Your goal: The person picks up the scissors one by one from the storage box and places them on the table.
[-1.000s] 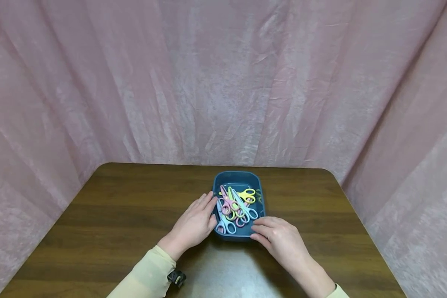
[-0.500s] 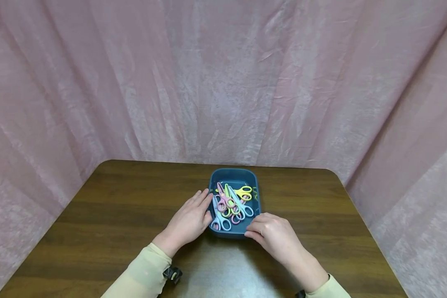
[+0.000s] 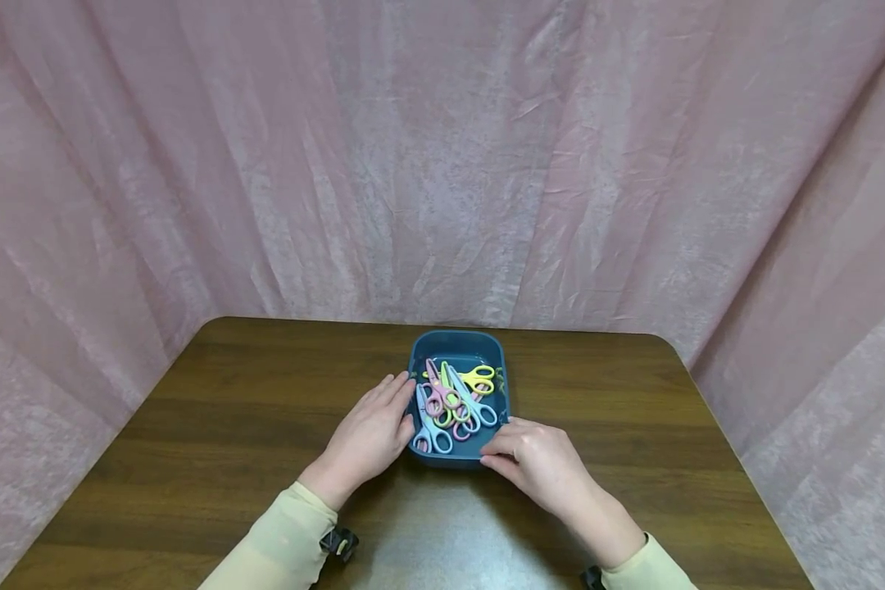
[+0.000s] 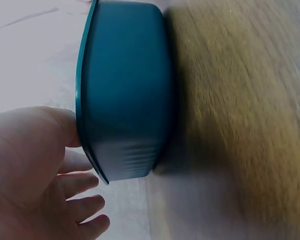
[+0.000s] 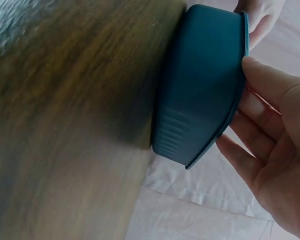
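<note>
Head view: wooden table (image 3: pixel 155 459), pink curtains (image 3: pixel 442 164); left fingers (image 3: pixel 396 388) straight, right fingers (image 3: pixel 498 443) gripping bin (image 3: pixel 459 345).

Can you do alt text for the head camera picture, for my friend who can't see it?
A person's left hand and right hand touch a dark blue bin on a brown wooden table. Inside lie overlapping pink, blue, yellow and green scissors. Pink curtains hang behind.

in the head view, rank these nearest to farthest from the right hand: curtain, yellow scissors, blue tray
1. Blue tray, near right corner pinched by the right hand
2. Yellow scissors, inside, toward the far end
3. Curtain, beyond the table
</note>
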The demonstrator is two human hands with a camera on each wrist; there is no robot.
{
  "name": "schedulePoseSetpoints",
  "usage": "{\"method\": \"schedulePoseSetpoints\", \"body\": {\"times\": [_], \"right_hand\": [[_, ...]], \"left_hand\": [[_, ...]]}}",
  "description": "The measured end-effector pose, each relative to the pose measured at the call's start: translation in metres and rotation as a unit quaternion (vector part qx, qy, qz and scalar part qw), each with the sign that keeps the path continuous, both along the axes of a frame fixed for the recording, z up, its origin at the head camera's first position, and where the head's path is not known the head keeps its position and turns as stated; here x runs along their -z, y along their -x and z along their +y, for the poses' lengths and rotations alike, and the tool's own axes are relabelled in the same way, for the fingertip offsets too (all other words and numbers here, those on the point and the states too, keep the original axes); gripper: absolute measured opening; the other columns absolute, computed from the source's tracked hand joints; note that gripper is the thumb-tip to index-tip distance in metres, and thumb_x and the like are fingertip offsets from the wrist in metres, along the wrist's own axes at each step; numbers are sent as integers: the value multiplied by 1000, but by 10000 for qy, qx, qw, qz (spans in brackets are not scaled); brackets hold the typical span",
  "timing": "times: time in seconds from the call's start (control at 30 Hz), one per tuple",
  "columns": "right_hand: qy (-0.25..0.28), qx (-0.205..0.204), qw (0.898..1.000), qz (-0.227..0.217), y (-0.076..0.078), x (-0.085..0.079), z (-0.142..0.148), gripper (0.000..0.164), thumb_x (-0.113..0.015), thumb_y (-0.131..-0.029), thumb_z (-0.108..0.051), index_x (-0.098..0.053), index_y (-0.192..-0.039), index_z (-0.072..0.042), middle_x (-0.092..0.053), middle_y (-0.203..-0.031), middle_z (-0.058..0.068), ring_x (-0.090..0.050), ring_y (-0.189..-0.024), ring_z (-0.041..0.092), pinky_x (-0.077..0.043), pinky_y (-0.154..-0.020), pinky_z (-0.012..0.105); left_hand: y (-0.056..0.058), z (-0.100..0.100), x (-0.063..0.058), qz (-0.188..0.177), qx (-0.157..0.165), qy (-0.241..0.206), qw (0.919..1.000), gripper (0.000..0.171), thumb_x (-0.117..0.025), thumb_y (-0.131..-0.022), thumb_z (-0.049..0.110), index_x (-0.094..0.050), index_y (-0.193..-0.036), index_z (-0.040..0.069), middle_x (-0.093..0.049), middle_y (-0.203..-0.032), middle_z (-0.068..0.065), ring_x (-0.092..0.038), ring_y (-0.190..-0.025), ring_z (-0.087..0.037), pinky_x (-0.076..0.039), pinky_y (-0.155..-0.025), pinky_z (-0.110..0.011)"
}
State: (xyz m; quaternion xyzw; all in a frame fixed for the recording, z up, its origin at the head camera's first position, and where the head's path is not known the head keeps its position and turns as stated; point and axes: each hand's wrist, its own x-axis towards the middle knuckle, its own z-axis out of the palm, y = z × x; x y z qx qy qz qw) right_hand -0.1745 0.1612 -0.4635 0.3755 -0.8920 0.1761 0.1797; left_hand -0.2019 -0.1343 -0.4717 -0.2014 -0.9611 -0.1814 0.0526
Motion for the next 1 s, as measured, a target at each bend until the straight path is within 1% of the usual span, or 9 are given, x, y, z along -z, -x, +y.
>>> {"method": "schedulePoseSetpoints", "body": {"times": [0.13, 0.27, 0.37, 0.43, 0.53, 0.63, 0.7, 0.9, 1.0], "right_hand": [[-19, 212, 9997, -141, -1, -2, -3, 7, -92, -90, -24, -87, -91, -28, -79, -93, -17, -80, -106, 15, -63, -94, 40], [-119, 365, 9986, -370, -3, -9, -8, 6, -92, -91, -24, -86, -89, -28, -78, -90, -18, -79, -99, 13, -64, -82, 37], [-192, 408, 9974, -562, -4, -15, -13, 7, -92, -91, -23, -86, -87, -26, -77, -87, -16, -75, -88, 10, -61, -72, 35], [-240, 428, 9966, -659, -4, -19, -17, 9, -93, -90, -22, -86, -86, -25, -76, -84, -15, -73, -83, 9, -59, -69, 35], [-300, 427, 9958, -747, -3, -23, -19, 9, -93, -89, -22, -86, -85, -24, -76, -83, -14, -73, -80, 9, -58, -68, 36], [-327, 428, 9954, -792, -1, -24, -21, 10, -94, -89, -21, -86, -84, -24, -76, -82, -13, -73, -80, 9, -59, -67, 36], [-343, 425, 9952, -810, -1, -26, -22, 10, -94, -89, -21, -86, -84, -24, -77, -82, -13, -74, -81, 9, -59, -68, 37], [-359, 431, 9951, -814, -1, -24, -22, 9, -94, -89, -23, -86, -85, -26, -76, -83, -14, -74, -81, 10, -58, -67, 36], [-338, 441, 9951, -813, 0, -23, -21, 9, -94, -89, -24, -86, -85, -26, -77, -84, -14, -74, -81, 11, -58, -66, 36]], "left_hand": [[-2, 4, -4, 249, 139, 43, 9996, 59, -73, -107, 23, -56, -159, 1, -49, -168, -19, -43, -158, -39, -33, -129, -53], [-3, 9, -6, 569, 406, 146, 9974, 53, -78, -104, 22, -65, -151, 1, -58, -159, -20, -51, -151, -39, -36, -127, -53], [-2, 12, -7, 895, 605, 261, 9938, 46, -81, -101, 21, -72, -141, -1, -68, -145, -19, -62, -139, -38, -40, -125, -53], [-1, 15, -8, 1094, 720, 344, 9908, 41, -83, -99, 20, -76, -133, 0, -73, -132, -17, -67, -127, -35, -43, -123, -52], [1, 19, -8, 1260, 851, 513, 9870, 32, -86, -97, 22, -81, -122, 1, -75, -115, -13, -70, -110, -31, -45, -121, -52], [4, 24, -11, 1221, 908, 753, 9855, 25, -85, -97, 23, -82, -113, 3, -77, -105, -11, -72, -103, -29, -46, -120, -54], [6, 27, -13, 1126, 901, 987, 9846, 24, -84, -98, 25, -82, -110, 4, -78, -104, -11, -74, -102, -29, -46, -120, -55], [13, 36, -19, 905, 910, 1811, 9751, 31, -83, -100, 35, -85, -109, 6, -81, -104, -9, -77, -102, -27, -45, -120, -54], [15, 41, -20, 807, 924, 2021, 9717, 32, -83, -100, 39, -85, -108, 7, -82, -103, -8, -77, -102, -27, -44, -121, -55]]}}
